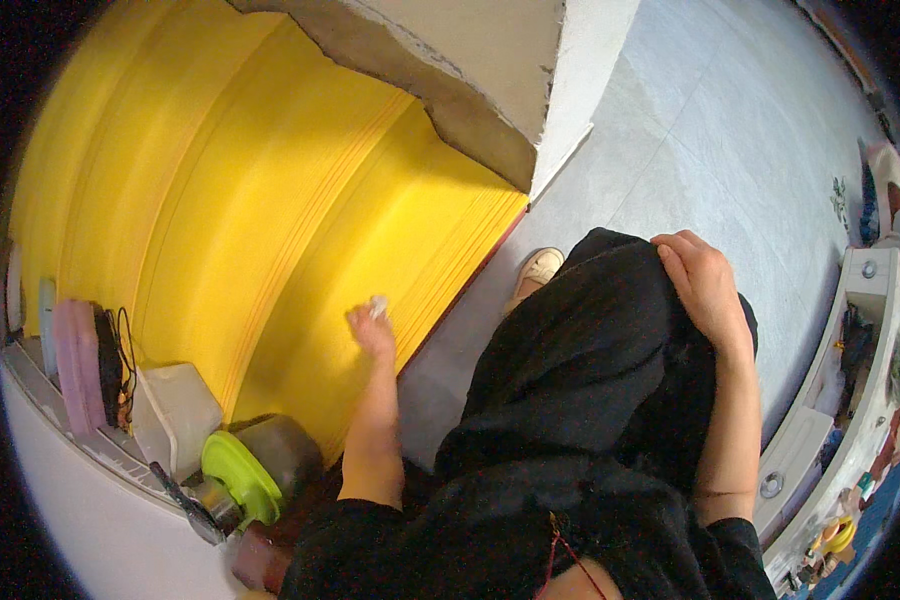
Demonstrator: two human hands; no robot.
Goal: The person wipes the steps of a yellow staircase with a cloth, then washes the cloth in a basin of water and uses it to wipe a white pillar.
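Over the lowest of the yellow-covered stairs (375,217), my left hand (372,328) is closed around a small white crumpled piece, perhaps tissue or cloth; blur hides its exact kind. Whether the hand touches the stair covering cannot be told. My right hand (694,281) rests on my knee, on black trousers (570,360), with its fingers curled over the fabric and no object seen in it. One light-coloured shoe (541,265) shows on the grey floor beside the bottom stair.
A broken-edged wall end (487,127) borders the stairs. At lower left, a ledge holds a lime-green plastic item (240,476), a grey-white angular container (176,416) and a pink-purple case (79,367). A white drawer unit (795,465) with several small items stands at right.
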